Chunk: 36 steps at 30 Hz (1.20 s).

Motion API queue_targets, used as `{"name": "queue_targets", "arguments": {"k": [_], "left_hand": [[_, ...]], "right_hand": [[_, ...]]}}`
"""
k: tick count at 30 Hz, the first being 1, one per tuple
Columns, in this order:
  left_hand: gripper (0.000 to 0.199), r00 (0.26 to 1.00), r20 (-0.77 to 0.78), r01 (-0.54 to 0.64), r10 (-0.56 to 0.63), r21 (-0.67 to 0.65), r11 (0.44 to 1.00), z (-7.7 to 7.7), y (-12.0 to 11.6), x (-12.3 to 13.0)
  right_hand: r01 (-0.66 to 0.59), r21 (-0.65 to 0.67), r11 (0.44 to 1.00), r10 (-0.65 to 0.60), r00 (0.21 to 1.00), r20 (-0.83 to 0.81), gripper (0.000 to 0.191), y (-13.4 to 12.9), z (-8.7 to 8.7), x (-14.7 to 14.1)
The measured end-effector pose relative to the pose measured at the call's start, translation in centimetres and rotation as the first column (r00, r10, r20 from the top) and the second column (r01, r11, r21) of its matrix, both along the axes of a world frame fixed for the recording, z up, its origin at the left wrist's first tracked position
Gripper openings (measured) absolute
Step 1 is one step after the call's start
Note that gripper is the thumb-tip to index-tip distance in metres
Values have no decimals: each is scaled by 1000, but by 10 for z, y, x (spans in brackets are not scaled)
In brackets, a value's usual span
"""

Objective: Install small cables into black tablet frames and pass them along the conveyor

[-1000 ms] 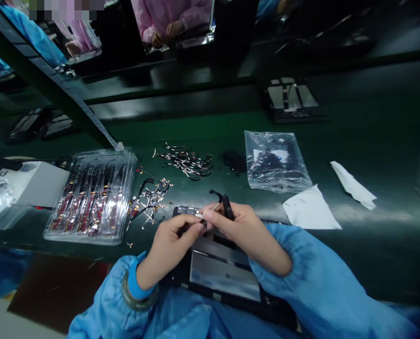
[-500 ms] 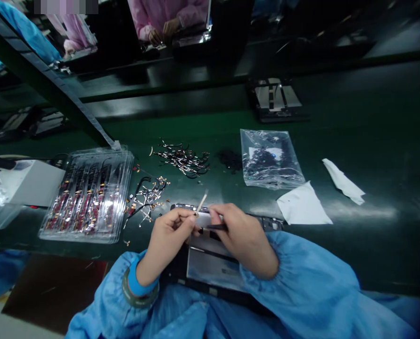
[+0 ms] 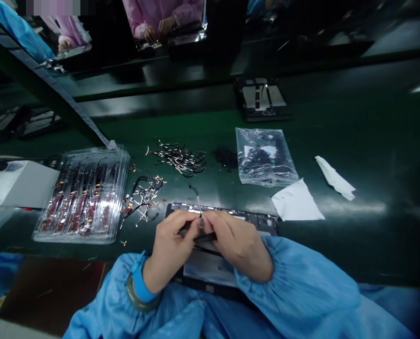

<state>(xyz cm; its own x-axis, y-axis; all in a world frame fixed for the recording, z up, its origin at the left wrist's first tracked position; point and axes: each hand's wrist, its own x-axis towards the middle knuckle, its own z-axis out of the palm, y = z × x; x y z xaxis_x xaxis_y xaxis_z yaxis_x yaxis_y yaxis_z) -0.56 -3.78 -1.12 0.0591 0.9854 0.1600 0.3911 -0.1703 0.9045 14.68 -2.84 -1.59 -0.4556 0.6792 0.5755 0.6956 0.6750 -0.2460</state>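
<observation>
Above the open tablet, my two hands meet with their fingertips together. My left hand is closed in a pinch on a thin flex cable, whose pale strip and dark curled tip stick up and away from me. My right hand is closed too, its thumb and index finger at the lower end of the same cable. A slim black tool lies across under the right fingers; its kind cannot be made out. My hands and sleeves hide part of the tablet.
Left are clear stacked trays of parts and a pile of small flex parts. Beyond lie black-and-silver cables, a clear bag and white sheets. Another tablet sits farther back. A co-worker in pink sits opposite.
My right hand has moved left until its fingertips meet the left ones at the cable. The cable now stands more upright, its dark tip showing. The view has shifted slightly.
</observation>
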Motion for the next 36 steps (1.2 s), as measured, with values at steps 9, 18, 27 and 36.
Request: {"name": "queue_targets", "arguments": {"k": [9, 18, 27, 36], "left_hand": [[16, 694, 676, 273, 249, -567, 777, 11, 6, -5], [22, 620, 720, 310, 312, -590, 746, 7, 5, 9], [16, 982, 142, -129, 128, -3, 992, -6, -2, 10], [6, 969, -89, -188, 229, 331, 925, -4, 1, 9]], "right_hand": [[259, -112, 959, -277, 937, -212, 20, 2, 2, 20], [-40, -475, 879, -224, 845, -485, 18, 5, 2, 14], [58, -522, 851, -367, 777, -511, 19, 13, 12, -1], [-13, -45, 999, 6, 987, -163, 14, -5, 2, -10]]}}
